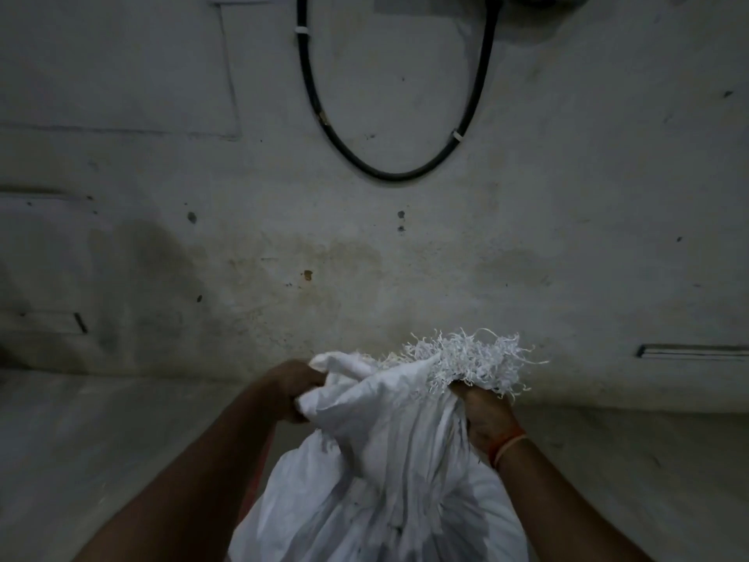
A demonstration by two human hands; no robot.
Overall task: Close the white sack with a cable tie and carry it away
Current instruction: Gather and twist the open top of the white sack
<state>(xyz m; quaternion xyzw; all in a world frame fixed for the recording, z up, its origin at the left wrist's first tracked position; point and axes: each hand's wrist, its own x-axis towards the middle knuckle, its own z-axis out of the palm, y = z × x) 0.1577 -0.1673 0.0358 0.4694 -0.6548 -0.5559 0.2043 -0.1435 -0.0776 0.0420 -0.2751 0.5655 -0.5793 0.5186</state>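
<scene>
A full white woven sack stands upright in front of me at the bottom centre, its mouth bunched together. My left hand clutches the left side of the gathered cloth. On the right side my right hand grips the neck just below the frayed rim, whose loose white threads stick out above my fingers. An orange thread band circles my right wrist. No cable tie is visible in the view.
A stained grey concrete wall rises directly behind the sack. A black cable hangs on it in a loop, fastened with white clips. The grey floor stretches to the left and right of the sack.
</scene>
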